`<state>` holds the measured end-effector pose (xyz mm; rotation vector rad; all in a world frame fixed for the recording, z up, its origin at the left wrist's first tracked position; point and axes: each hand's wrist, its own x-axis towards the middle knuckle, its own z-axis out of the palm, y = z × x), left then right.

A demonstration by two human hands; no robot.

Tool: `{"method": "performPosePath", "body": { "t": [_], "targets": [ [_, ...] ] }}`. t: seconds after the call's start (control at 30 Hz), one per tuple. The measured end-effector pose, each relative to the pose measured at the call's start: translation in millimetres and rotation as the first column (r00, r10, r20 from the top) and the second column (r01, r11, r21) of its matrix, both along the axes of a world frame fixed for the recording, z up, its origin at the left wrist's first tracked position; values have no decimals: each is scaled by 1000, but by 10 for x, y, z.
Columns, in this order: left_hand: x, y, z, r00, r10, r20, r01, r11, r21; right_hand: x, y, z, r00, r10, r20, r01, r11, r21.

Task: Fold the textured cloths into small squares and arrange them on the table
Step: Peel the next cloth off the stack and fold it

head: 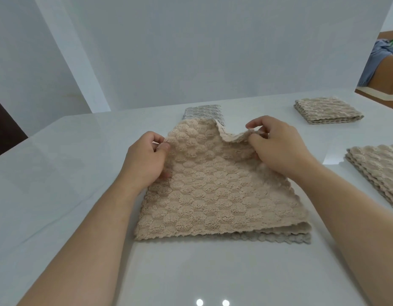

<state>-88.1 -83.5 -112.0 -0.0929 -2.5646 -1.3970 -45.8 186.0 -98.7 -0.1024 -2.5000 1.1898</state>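
A beige textured cloth [213, 195] lies in the middle of the white table [58, 173], on top of a grey textured cloth [202, 111] that shows beyond its far edge and under its near right edge. My left hand [147, 160] pinches the beige cloth's far left corner. Its far right corner is pinched and lifted by my right hand [277, 144], so the far edge sags between the two hands. Two folded beige cloths lie to the right, one [325, 111] farther back and one [378, 171] at the frame's right edge.
A white wall stands behind the table's far edge. A person's arm and blue sleeve [383, 60] show at the upper right, beyond the table. The table's left edge runs diagonally at the left, with a dark surface [3, 127] beyond it.
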Motion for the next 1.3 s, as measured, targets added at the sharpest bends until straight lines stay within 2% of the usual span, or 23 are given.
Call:
{"method": "performPosePath", "body": {
  "t": [0.07,0.13,0.27,0.37,0.5,0.67,0.93,1.3],
  "targets": [
    [27,8,30,999,-12,45,7,995,104,4,-2,-23,998,53,30,-56,993,99],
    [32,11,50,999,-25,20,21,985,169,8,-8,-46,993,96,72,-110,968,227],
    [71,33,85,993,-50,-108,77,963,260,7,13,-73,990,102,95,-128,936,327],
    [84,29,88,974,-19,-227,71,973,220,-1,19,-58,995,94,43,-103,927,361],
    [124,30,115,955,-69,-290,133,969,206,17,12,-18,996,85,-21,-72,930,360],
    [116,29,67,937,-108,-333,154,981,116,16,-2,-23,994,64,-83,-28,922,387],
    [98,25,6,943,-165,-290,182,983,33,-14,45,-58,993,60,-106,-31,966,257],
    [69,62,-55,963,-57,-265,34,995,-90,-50,58,-119,994,70,-85,-46,965,260]
  ]
}}
